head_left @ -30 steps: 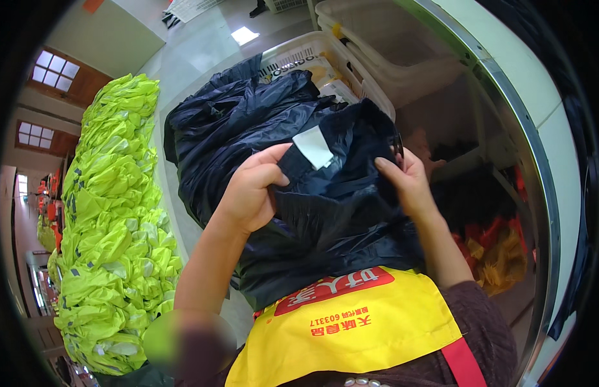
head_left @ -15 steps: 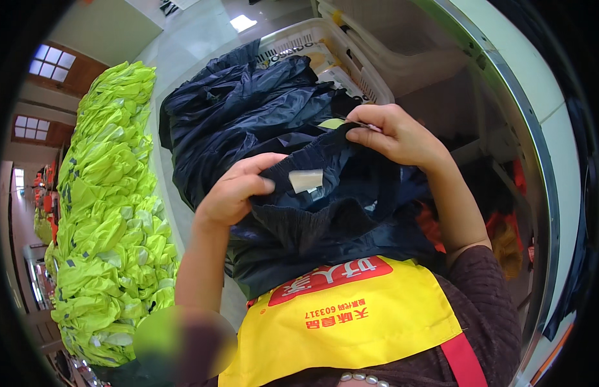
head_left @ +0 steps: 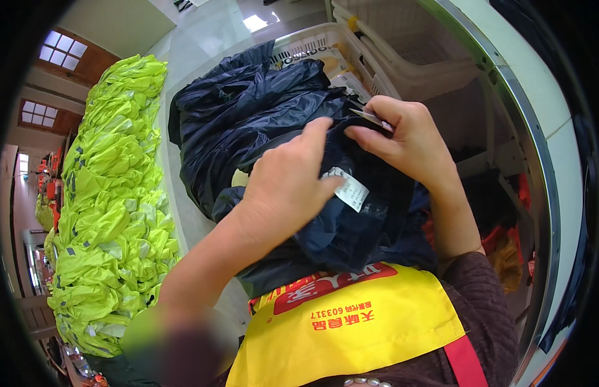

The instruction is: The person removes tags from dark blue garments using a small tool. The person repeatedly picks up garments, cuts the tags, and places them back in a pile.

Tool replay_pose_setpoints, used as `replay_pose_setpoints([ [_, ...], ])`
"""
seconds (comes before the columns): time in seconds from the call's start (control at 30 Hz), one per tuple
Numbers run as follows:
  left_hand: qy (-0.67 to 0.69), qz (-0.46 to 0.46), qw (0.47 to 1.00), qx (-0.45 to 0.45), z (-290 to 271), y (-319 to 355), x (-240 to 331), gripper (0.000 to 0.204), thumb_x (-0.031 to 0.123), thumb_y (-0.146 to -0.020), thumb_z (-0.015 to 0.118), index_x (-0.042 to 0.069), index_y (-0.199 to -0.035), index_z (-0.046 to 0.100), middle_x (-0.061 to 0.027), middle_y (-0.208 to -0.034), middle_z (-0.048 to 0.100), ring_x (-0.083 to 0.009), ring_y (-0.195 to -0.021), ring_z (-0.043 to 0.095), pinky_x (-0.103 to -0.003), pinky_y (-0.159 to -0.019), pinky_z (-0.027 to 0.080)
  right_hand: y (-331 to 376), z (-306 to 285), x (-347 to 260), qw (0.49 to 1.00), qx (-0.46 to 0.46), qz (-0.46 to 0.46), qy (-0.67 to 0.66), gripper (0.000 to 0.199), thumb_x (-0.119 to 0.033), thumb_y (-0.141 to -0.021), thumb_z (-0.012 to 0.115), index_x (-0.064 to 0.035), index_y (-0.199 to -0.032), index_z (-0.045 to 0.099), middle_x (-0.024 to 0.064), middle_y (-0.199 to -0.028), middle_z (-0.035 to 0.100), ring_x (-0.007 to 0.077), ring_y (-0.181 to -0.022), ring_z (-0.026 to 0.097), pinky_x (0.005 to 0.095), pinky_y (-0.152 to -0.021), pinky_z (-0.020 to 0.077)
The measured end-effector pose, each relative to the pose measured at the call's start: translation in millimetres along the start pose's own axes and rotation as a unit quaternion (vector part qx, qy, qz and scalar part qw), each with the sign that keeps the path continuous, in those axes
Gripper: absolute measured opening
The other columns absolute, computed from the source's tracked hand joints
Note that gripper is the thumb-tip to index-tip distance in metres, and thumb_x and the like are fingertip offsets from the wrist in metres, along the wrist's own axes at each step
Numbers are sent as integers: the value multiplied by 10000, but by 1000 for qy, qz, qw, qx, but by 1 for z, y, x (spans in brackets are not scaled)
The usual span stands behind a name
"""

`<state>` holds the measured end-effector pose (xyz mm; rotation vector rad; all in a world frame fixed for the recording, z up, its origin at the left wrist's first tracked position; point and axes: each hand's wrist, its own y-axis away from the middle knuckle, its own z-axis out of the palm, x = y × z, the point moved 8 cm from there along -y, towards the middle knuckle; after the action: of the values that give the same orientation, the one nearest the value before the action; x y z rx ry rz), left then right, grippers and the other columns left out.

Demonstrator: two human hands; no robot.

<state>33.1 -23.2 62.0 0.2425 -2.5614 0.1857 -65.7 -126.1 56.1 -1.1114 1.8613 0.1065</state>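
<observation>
A dark navy garment (head_left: 341, 229) with a gathered, elastic-looking band lies bunched in front of me, a white label (head_left: 349, 191) showing on it. My right hand (head_left: 402, 132) is closed on small thread snips, whose pointed metal blade (head_left: 370, 118) sticks out beside the thumb. The same hand also seems to pinch the garment's upper edge. Across the cloth reaches my left hand (head_left: 290, 177), thumb and index finger spread, the thumb at the label's edge. Its other fingers are mostly hidden.
More navy garments (head_left: 248, 109) are heaped beyond my hands. Behind them stands a white plastic basket (head_left: 370, 55) holding printed packages. A long pile of neon yellow garments (head_left: 112, 206) runs down the left. A metal-edged table (head_left: 538, 138) curves along the right, with dark and orange cloth beneath.
My left hand has let go of the band and moved right and up over the garment. The cloth has shifted, and the label now faces up. My right hand keeps the snips.
</observation>
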Motion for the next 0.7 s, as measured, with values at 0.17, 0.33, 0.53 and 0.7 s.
replay_pose_setpoints([
  [0.17, 121, -16, 983, -137, 20, -2, -40, 253, 25, -725, 663, -37, -962, 600, -40, -811, 608, -94, -729, 546, -235, -679, 449, -5, 4, 14, 992, -115, 43, -13, 273, -175, -711, 769, 0, -755, 564, -26, -617, 493, 41, -596, 441, 212, -530, 375],
  [0.33, 393, -131, 883, -222, 36, -2, -29, 149, 54, -774, 647, -26, -897, 623, -24, -769, 616, -72, -707, 546, -256, -653, 457, -19, 0, 18, 992, -116, 8, -54, 292, -194, -709, 765, -3, -809, 569, 0, -666, 505, 82, -629, 446, 241, -568, 383],
  [0.53, 417, -168, 864, -227, 45, -1, -32, 274, 282, -830, 649, 15, -772, 629, 46, -676, 528, -32, -614, 437, -209, -539, 363, -33, 9, -1, 984, -171, -42, 24, 310, -210, -693, 758, 11, -787, 561, 69, -614, 448, 145, -584, 425, 276, -553, 373],
  [0.7, 283, -121, 912, -272, 44, -16, -35, 194, 200, -867, 582, 14, -814, 598, 46, -720, 541, -28, -647, 463, -218, -582, 403, -43, 10, -14, 971, -216, -87, 50, 317, -245, -722, 741, 9, -768, 558, 67, -603, 440, 157, -570, 415, 288, -531, 361],
])
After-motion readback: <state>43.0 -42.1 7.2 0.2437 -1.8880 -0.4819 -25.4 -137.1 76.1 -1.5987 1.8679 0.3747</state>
